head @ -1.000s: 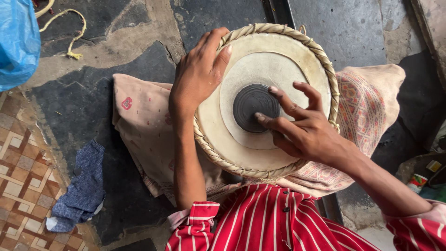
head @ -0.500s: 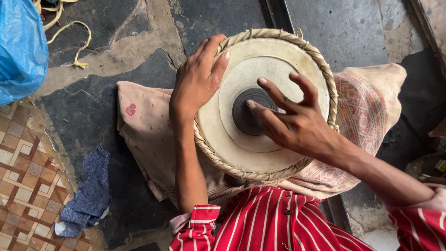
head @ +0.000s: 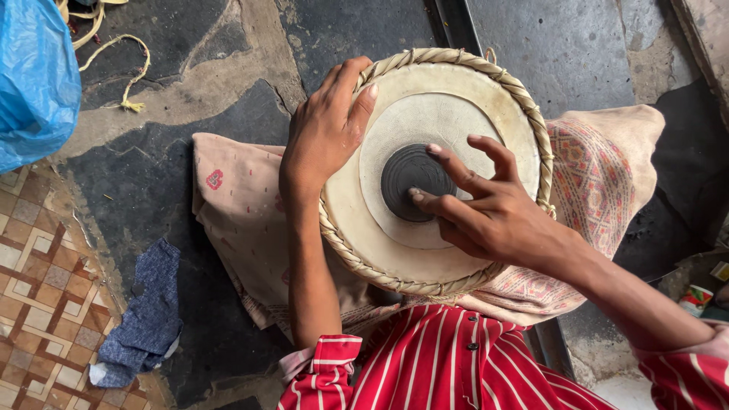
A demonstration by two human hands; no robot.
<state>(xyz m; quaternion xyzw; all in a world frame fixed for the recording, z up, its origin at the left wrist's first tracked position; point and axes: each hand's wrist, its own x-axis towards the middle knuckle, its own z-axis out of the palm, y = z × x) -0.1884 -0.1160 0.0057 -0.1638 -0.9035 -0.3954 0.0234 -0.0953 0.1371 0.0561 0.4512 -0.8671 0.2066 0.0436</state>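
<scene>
A round hand drum (head: 395, 250) with a pale skin head, a black centre patch (head: 402, 176) and a braided rim rests tilted on a pinkish patterned cloth (head: 235, 205) in front of me. My left hand (head: 323, 133) grips the drum's upper left rim, fingers over the braid. My right hand (head: 486, 209) hovers over the head with fingers spread; a fingertip presses on the black patch. Both sleeves are red with white stripes.
A blue plastic bag (head: 30, 76) lies at the far left, with yellow cord (head: 125, 68) beside it. A blue rag (head: 148, 319) lies on the dark stone floor by a patterned tile strip (head: 38, 311). A small container (head: 695, 298) sits at the right edge.
My right hand has slid left across the drum head, so a fingertip now presses on the black patch. The left hand keeps its grip on the rim.
</scene>
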